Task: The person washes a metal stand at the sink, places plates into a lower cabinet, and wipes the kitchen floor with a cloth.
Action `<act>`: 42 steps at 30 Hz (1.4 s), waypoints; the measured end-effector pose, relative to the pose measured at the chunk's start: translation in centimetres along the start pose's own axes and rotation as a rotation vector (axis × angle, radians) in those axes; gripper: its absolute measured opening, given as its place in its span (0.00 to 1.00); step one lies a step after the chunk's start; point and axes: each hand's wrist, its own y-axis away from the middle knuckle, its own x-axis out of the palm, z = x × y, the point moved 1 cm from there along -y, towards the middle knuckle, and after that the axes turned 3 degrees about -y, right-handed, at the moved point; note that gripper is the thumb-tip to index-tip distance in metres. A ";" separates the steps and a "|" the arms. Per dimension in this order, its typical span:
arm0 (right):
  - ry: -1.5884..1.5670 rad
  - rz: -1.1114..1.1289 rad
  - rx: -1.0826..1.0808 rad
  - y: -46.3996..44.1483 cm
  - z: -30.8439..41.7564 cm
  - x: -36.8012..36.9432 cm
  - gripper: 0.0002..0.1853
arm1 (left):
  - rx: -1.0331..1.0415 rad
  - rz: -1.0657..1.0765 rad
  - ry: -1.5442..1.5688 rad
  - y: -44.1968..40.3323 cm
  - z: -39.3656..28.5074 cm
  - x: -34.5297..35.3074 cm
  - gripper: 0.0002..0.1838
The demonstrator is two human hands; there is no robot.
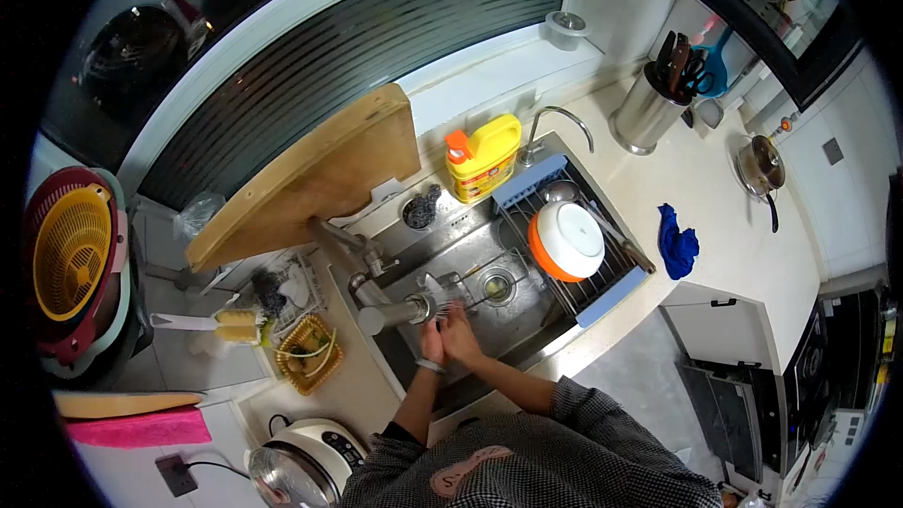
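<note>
My left hand [433, 345] and my right hand [458, 333] are close together over the steel sink [428, 273], beneath the head of the faucet [381, 318]. A light band circles my left wrist. The fingers of my right hand look stretched out towards the faucet and I see nothing held in them. My left hand's fingers are partly hidden by the faucet and the other hand. Just beyond my hands lies the drain [496, 286]. On the rack [602, 287] at the sink's right rests a white and orange bowl [569, 241].
A yellow detergent jug [484, 158] stands behind the sink, beside a leaning wooden cutting board [310, 179]. Left are a yellow basket [309, 355] and an electric cooker [310, 456]. A blue cloth [677, 243] and a utensil holder [647, 111] are on the right counter.
</note>
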 end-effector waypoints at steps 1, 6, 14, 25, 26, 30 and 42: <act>0.131 0.051 -0.051 -0.8 -0.9 0.3 0.30 | -0.022 0.033 0.031 0.7 -1.6 0.2 0.21; 0.393 0.047 0.127 -6.4 -3.5 0.9 0.34 | -0.156 0.156 0.277 3.1 -6.1 2.6 0.24; 0.079 -0.060 0.133 -3.8 -3.3 0.8 0.36 | -0.204 0.243 0.280 2.7 -6.8 2.5 0.28; 0.155 -0.212 0.189 -3.3 -1.7 -0.5 0.36 | -0.258 0.258 0.327 1.9 -8.0 4.4 0.31; 0.143 -0.077 0.110 -4.6 -2.5 -0.5 0.34 | -0.218 0.280 0.280 1.9 -7.9 4.5 0.32; -0.045 -0.239 -0.066 -4.4 -1.3 1.1 0.25 | -0.080 0.243 0.302 1.3 -6.8 4.8 0.33; 0.026 -0.053 -0.504 -2.8 3.9 -2.3 0.30 | -0.066 0.290 0.527 0.9 -8.2 3.9 0.24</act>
